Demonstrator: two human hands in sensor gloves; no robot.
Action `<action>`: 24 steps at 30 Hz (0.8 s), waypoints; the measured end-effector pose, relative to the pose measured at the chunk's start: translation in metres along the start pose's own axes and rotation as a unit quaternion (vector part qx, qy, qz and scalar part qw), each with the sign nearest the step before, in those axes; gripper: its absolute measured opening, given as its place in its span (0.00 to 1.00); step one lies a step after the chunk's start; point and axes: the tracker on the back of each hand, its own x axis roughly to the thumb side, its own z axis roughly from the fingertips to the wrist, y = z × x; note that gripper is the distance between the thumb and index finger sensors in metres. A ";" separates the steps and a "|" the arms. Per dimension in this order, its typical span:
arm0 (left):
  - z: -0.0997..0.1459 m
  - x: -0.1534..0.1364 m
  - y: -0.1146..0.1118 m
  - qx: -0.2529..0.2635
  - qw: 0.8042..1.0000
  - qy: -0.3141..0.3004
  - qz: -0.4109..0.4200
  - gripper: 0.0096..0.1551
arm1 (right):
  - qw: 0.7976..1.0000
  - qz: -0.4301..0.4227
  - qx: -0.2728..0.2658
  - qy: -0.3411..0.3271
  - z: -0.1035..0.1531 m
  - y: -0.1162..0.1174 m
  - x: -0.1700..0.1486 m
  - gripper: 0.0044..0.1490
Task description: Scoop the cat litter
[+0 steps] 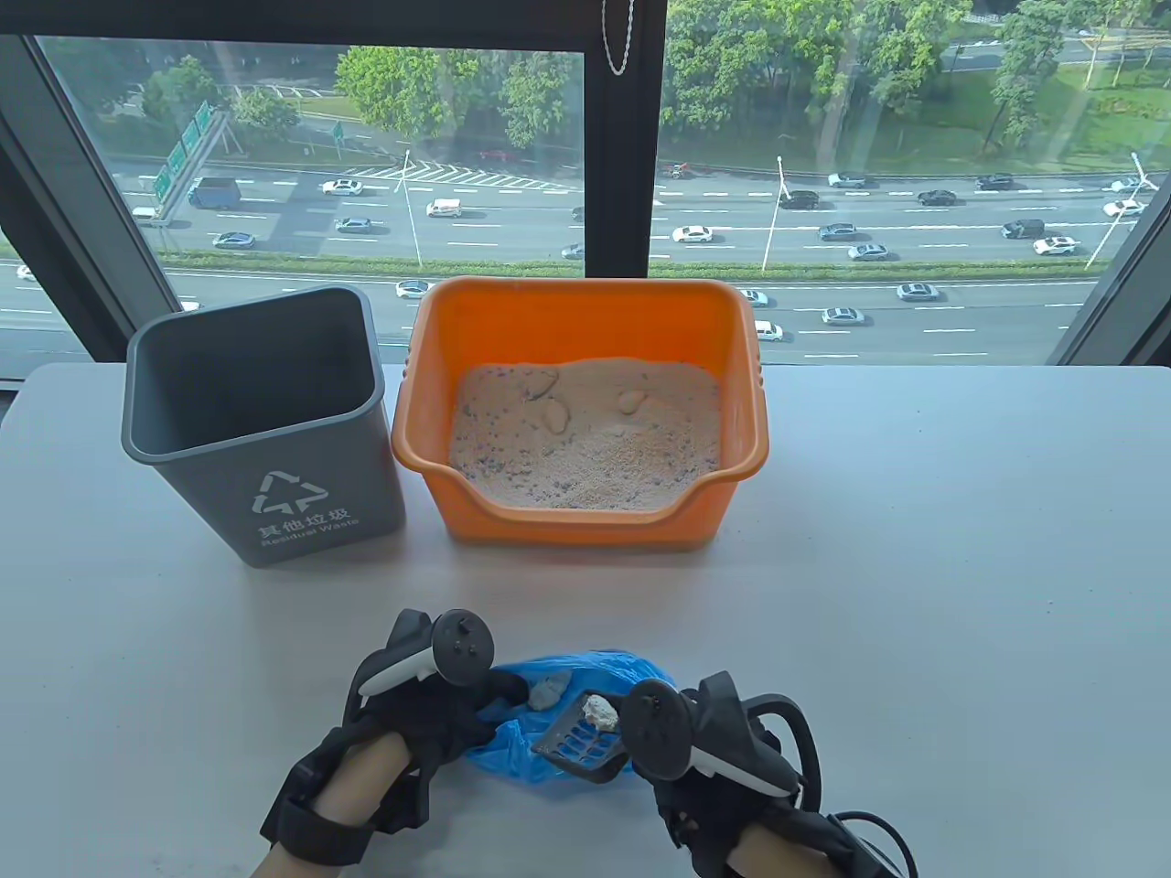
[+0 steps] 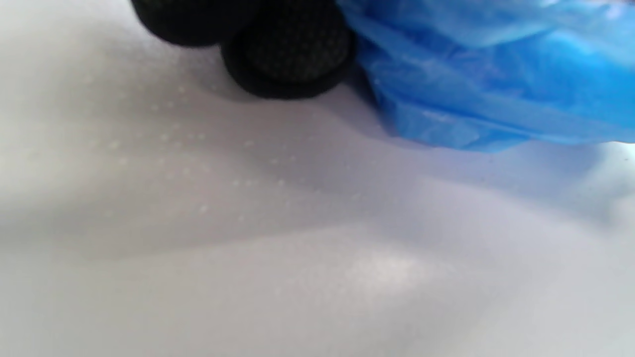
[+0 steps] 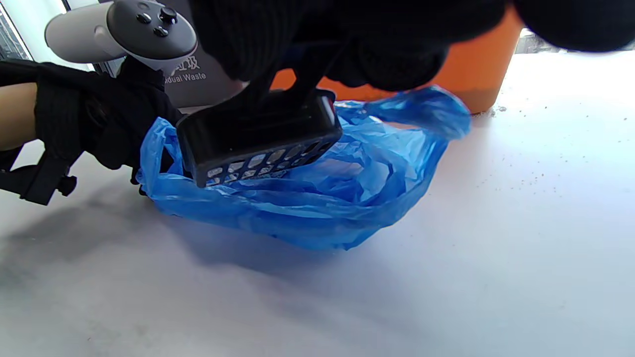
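My right hand (image 1: 709, 745) grips a dark slotted litter scoop (image 1: 576, 743) over an open blue plastic bag (image 1: 608, 672) on the table's near side. A pale litter clump (image 1: 600, 712) lies in the scoop, and a grey clump (image 1: 549, 690) lies in the bag. My left hand (image 1: 430, 695) holds the bag's left edge. The scoop (image 3: 258, 136) and bag (image 3: 317, 198) show in the right wrist view; the bag (image 2: 496, 74) shows beside my fingertips (image 2: 290, 54) in the left wrist view. The orange litter box (image 1: 585, 315) holds sandy litter (image 1: 585, 439) with clumps.
A grey waste bin (image 1: 265, 430) stands left of the orange box, at the table's far side. A window with a dark frame runs behind the table. White table surface (image 1: 915, 594) stretches to the right. Some litter grains lie scattered on the table (image 3: 540, 163).
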 end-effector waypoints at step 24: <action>0.000 0.000 0.000 0.000 1.000 0.001 0.001 0.35 | 0.986 -0.138 -0.082 -0.034 0.025 -0.055 -0.067 0.36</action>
